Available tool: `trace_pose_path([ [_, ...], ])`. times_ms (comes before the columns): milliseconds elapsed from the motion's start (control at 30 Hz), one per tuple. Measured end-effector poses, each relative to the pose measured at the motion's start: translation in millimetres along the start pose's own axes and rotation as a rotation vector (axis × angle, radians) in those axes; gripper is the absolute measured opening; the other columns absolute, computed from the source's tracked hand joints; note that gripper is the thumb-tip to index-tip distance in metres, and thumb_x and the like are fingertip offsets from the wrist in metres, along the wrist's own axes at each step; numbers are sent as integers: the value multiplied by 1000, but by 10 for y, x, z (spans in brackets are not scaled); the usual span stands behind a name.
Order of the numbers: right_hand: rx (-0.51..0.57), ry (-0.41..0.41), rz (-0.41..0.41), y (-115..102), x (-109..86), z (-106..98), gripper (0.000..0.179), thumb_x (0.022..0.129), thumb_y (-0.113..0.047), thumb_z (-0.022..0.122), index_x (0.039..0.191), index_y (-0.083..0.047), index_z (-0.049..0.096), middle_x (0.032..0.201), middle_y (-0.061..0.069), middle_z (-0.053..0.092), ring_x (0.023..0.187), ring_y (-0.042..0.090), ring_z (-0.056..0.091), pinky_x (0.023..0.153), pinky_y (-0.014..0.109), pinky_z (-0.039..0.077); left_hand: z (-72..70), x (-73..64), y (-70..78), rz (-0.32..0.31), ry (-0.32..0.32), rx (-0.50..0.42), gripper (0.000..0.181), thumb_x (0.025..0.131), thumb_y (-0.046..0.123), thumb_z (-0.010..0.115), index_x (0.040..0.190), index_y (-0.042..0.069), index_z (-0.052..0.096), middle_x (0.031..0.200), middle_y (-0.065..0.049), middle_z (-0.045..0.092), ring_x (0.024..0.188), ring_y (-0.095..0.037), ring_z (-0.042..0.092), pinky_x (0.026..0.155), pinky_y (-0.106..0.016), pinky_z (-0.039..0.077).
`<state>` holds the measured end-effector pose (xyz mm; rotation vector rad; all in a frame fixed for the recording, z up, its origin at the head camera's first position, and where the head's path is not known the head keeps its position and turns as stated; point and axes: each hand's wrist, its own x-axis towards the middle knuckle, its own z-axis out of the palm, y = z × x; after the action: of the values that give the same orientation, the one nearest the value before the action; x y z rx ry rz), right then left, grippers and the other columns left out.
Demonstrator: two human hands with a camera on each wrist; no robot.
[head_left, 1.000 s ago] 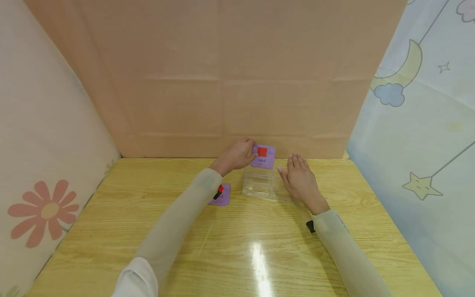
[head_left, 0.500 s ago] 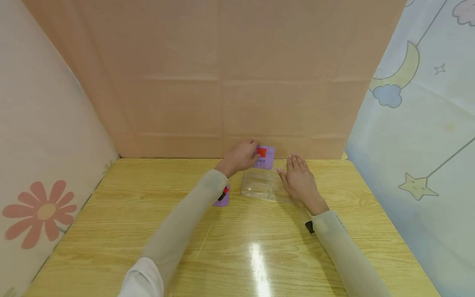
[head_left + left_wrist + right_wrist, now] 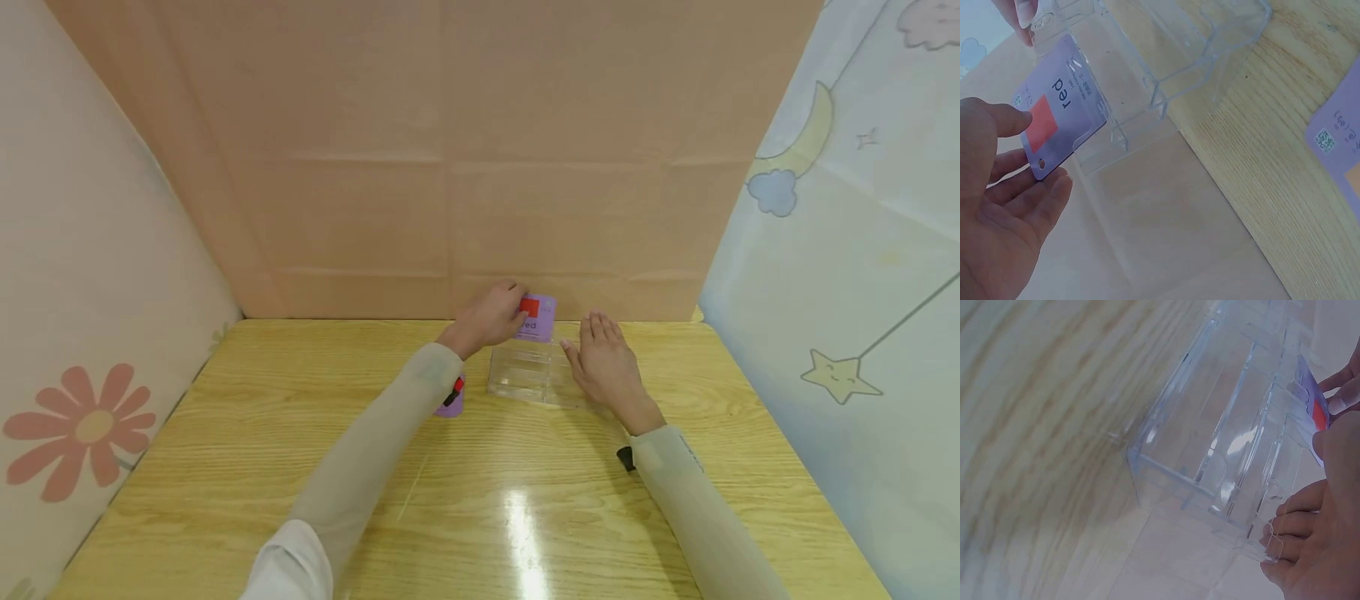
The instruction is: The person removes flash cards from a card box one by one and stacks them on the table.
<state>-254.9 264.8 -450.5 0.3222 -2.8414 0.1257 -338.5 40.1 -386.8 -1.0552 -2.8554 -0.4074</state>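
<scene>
My left hand (image 3: 489,318) pinches a purple flash card (image 3: 543,327) by its side edge, thumb on the front and fingers behind. The card bears a red square and the word "red". Its lower edge sits behind a clear lip in the back tier of a transparent stepped card holder (image 3: 1175,53). Over the holder's right side lies my right hand (image 3: 606,362), fingers extended and thumb apart; in the right wrist view its fingertips touch the holder's back edge. Part of the held card is hidden by my left hand in the head view.
A second purple card (image 3: 450,408) lies on the wooden table (image 3: 420,508) left of the holder, partly covered by my left sleeve and wrist camera. A brown paper backdrop (image 3: 450,167) rises close behind the holder. Printed cloth walls (image 3: 847,275) stand at both sides.
My left hand has shifted slightly right, covering more of the held card in the head view. The card stays in the back tier, and my right hand keeps its place.
</scene>
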Motion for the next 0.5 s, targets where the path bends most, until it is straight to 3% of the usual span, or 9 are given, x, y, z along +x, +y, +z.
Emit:
trace_pose_path([
  [267, -3, -2, 5, -2, 2, 1, 71, 114, -40, 38, 152, 20, 37, 160, 40, 37, 152, 53, 37, 129, 60, 28, 14, -13, -9, 46, 38, 26, 37, 107, 18, 58, 140, 2, 61, 130, -13, 67, 110, -22, 67, 96, -35, 59],
  [500, -2, 6, 3, -19, 0, 8, 71, 114, -40, 39, 152, 20, 37, 160, 39, 37, 152, 53, 37, 129, 60, 29, 11, -23, -21, 39, 44, -14, 37, 106, 13, 58, 141, 0, 61, 137, -16, 66, 120, -26, 67, 103, -36, 58],
])
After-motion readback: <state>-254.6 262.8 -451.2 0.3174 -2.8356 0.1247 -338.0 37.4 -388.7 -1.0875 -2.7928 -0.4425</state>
